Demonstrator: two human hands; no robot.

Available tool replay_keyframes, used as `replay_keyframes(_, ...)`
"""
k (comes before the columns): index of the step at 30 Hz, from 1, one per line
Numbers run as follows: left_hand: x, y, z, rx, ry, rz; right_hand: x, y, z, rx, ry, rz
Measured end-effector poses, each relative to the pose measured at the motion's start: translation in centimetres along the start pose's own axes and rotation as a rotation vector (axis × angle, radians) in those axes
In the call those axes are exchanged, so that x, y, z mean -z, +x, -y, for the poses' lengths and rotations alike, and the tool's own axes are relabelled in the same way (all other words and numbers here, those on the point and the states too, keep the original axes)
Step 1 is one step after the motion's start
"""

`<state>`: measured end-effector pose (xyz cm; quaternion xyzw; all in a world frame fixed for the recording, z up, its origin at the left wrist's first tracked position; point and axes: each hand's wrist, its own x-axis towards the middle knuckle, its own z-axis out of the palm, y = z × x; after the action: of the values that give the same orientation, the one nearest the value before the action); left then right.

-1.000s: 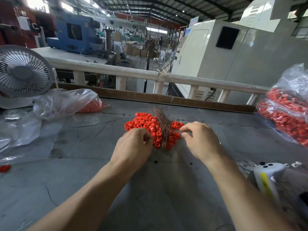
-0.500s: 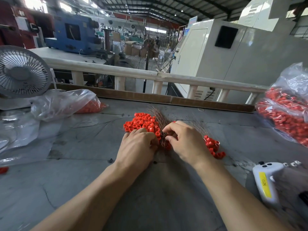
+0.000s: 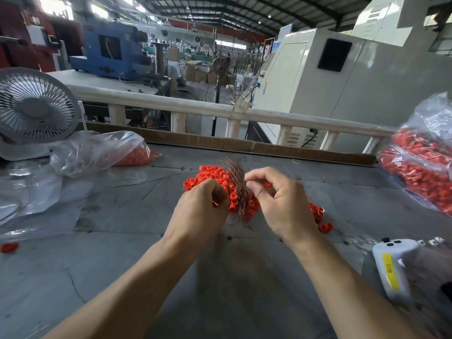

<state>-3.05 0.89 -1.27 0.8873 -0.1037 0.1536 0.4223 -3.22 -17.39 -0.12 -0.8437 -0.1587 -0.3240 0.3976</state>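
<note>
— What colour are the rings (image 3: 208, 173) in the middle?
— Bright orange-red, all plain. The wires (image 3: 236, 182) lying across them are coppery brown.
— And the table (image 3: 122, 253)?
— Dull grey, mottled with darker stains and thin cracks.
— Any more of that red?
— Yes. It shows through the clear bag (image 3: 97, 150) at ten o'clock and the clear sack (image 3: 420, 167) at three o'clock, and there is a stray ring (image 3: 9, 247) at eight o'clock.
— The fan (image 3: 34, 106) at nine o'clock?
— Pale grey grille of radiating spokes, on a white base.
— At four o'clock?
— A white handset (image 3: 391, 265) with a yellow label and black buttons.
— Further back?
— A brown cardboard strip (image 3: 220, 140), a cream rail (image 3: 195, 108), a blue machine (image 3: 110, 50) at eleven o'clock and a cream cabinet (image 3: 367, 81) with a black panel at one o'clock.
</note>
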Motion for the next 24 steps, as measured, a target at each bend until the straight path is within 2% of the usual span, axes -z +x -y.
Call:
replay_keyframes(3,-0.1,0.1,-0.1,0.067,-0.155,-0.014,0.2,0.1,1.1,-0.056,0.298,-0.128)
replay_keyframes(6,0.2,0.3,-0.3,0.164,-0.425,0.034,0.6,0.4,2.2,-0.1,0.533,-0.286)
replay_keyframes(9,0.7,0.5,-0.6,0.292,-0.772,0.072,1.1,0.7,2.2,-0.228,0.598,-0.382)
replay_keyframes(11,0.7,0.7,-0.6,0.333,-0.878,0.088,1.4,0.9,2.0,-0.345,0.674,-0.416)
replay_keyframes(14,0.6,0.8,-0.6,0.342,-0.949,0.107,1.6,1.3,1.7,-0.549,0.787,-0.346)
replay_keyframes(17,0.5,0.9,-0.6,0.343,-1.019,0.107,1.2,1.1,1.3,-0.697,0.749,-0.146)
replay_keyframes(20,0.6,0.9,-0.6,0.338,-1.084,0.122,0.5,0.6,1.5,-0.666,0.613,0.02)
replay_keyframes(24,0.7,0.7,-0.8,0.316,-1.092,0.13,0.1,0.2,2.0,-0.596,0.463,0.029)
